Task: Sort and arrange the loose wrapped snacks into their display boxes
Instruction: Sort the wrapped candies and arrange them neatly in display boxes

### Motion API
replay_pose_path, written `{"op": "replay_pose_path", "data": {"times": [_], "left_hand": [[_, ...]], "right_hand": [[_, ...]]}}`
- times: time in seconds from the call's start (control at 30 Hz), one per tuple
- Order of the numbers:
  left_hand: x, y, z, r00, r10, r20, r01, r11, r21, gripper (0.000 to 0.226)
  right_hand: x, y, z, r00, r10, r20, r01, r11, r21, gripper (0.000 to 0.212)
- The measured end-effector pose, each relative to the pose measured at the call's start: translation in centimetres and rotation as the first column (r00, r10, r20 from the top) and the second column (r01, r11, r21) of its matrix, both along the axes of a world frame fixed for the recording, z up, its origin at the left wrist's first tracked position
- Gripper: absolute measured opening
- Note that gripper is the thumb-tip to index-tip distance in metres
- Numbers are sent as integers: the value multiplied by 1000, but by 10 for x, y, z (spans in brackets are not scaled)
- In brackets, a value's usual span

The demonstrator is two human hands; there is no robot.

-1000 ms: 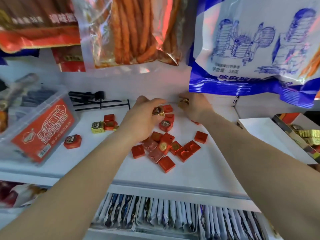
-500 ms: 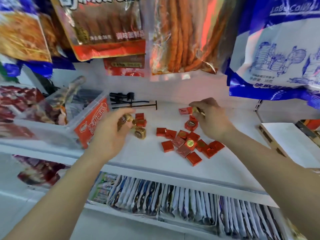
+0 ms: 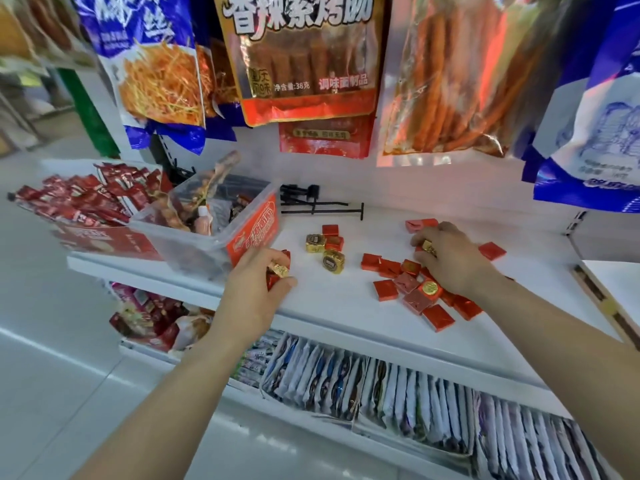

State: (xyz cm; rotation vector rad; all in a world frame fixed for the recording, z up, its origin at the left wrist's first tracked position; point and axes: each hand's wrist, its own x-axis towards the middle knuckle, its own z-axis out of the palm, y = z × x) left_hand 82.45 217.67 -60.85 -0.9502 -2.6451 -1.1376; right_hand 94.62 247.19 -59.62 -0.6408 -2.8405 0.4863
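Now the left grip (image 3: 256, 284) clutches small red-and-gold foil snacks (image 3: 279, 270); the right grip (image 3: 450, 259) pinches a gold foil cube (image 3: 428, 247). Overfilled, the left may drop some.

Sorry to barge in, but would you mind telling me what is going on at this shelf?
A person is sorting small wrapped snacks on a white shelf. The left hand grips a gold snack and some red ones beside the clear tub. The right hand pinches another gold piece over the red pile. Two gold cubes and a few red squares lie loose between the hands.
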Motion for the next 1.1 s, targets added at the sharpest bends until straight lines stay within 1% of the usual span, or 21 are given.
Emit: {"op": "replay_pose_path", "data": {"times": [0.1, 0.17, 0.23, 0.33, 0.4, 0.47, 0.5, 0.57, 0.63, 0.7, 0.8, 0.93, 1.03, 1.1], "left_hand": [[-1, 9, -2, 997, 74, 5, -74, 996, 46, 19], [-4, 17, -3, 997, 75, 20, -76, 996, 49, 20], [-7, 26, -5, 997, 72, -15, -72, 997, 1, 21], [-9, 43, -8, 992, 116, -58, -121, 987, -108, 33], [-10, 50, -14, 986, 126, -107, -143, 975, -170, 31], [-11, 51, -21, 980, 120, -161, -152, 967, -206, 25], [-13, 51, -23, 980, 117, -163, -149, 968, -200, 23], [-15, 50, -25, 983, 109, -148, -134, 976, -174, 22], [-17, 49, -27, 982, 92, -162, -122, 976, -181, 22], [-17, 49, -28, 978, 86, -189, -123, 973, -197, 22], [-14, 47, -27, 975, 107, -196, -147, 969, -200, 22], [-13, 43, -28, 980, 84, -182, -116, 978, -175, 24], [-11, 38, -30, 981, 43, -188, -76, 982, -172, 23], [-10, 33, -33, 978, 9, -211, -37, 991, -129, 19]], "right_hand": [[5, -1, 4, 992, -1, -125, -1, 1000, -18, 23], [8, 1, 12, 981, -10, -195, 2, 999, -42, 21], [10, -2, 20, 974, 19, -227, -31, 998, -48, 19], [3, -25, 28, 958, 138, -251, -163, 983, -81, 19], [-16, -50, 25, 943, 212, -258, -245, 964, -102, 22], [-41, -75, 16, 936, 247, -249, -281, 953, -112, 24], [-52, -84, 9, 940, 250, -233, -282, 953, -115, 25], [-66, -96, -4, 954, 231, -193, -257, 959, -124, 26], [-69, -98, -11, 958, 203, -201, -228, 967, -111, 28], [-68, -97, -12, 959, 197, -202, -214, 975, -66, 29], [-66, -97, -11, 964, 221, -146, -221, 975, 17, 34], [-63, -97, -11, 956, 289, -48, -285, 955, 76, 56], [-61, -95, -11, 932, 360, -34, -355, 930, 91, 54], [-59, -95, -12, 918, 397, -22, -391, 912, 126, 51]]}}
